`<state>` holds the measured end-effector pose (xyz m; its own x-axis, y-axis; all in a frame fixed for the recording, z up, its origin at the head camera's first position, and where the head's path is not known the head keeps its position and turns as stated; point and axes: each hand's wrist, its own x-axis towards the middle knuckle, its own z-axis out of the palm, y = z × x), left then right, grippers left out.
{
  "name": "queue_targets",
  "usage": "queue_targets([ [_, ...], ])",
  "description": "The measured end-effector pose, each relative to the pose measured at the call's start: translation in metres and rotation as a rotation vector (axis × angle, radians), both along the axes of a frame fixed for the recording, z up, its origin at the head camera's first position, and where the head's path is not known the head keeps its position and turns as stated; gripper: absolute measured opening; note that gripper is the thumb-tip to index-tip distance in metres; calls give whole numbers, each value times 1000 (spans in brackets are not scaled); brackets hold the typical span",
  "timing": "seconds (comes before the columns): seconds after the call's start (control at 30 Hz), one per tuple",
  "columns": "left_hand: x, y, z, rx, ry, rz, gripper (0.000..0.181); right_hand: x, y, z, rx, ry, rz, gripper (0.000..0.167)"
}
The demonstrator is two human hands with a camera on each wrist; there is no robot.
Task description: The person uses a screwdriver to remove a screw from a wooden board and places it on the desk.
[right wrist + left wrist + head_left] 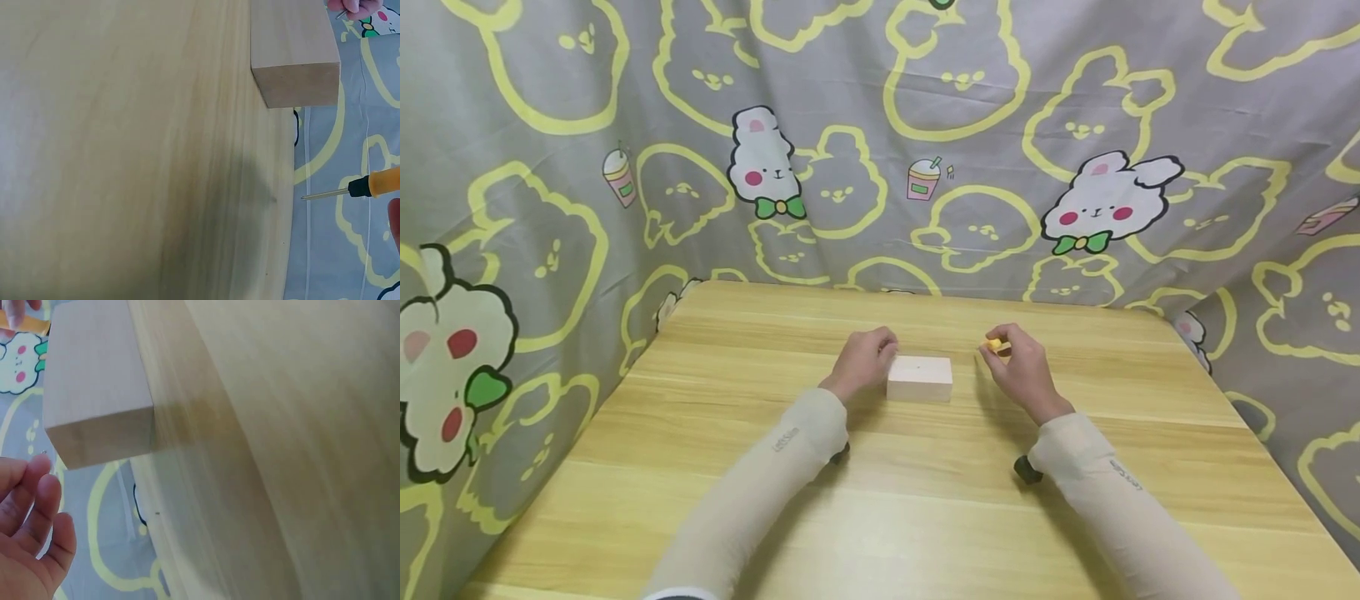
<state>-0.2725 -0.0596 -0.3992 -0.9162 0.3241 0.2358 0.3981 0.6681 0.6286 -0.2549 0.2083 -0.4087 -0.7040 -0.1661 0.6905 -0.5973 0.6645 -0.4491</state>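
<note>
A pale wooden block (919, 385) lies on the table, with a small dark dot on its upper face. Just left of it, my left hand (862, 362) pinches a small metal screw (340, 14) between thumb and finger; the other fingers curl loosely in the left wrist view. To the block's right and apart from it, my right hand (1024, 373) holds a screwdriver (359, 187) by its orange-yellow handle. Its thin metal shaft shows in the right wrist view, the tip touching nothing. Most of the right hand is outside that view.
The block stands towards the back half of the wood-grain table (880, 517). Behind and beside the table hangs a grey curtain (850, 92) with yellow outlines and white rabbit figures. Dark wrist-worn pieces (1027, 469) sit under the sleeve cuffs.
</note>
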Motion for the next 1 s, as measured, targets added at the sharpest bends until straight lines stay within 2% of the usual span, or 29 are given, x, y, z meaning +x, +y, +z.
queue_targets([
  [0.37,-1,-12,-2,-25,-81,52,24,3,2,-5,28,-21,-3,21],
  [0.67,-1,-21,-6,-34,-69,49,26,4,5,-9,39,-20,-6,23],
  [1.0,-2,-31,-8,-103,-83,52,18,6,8,-13,72,-42,-12,21],
])
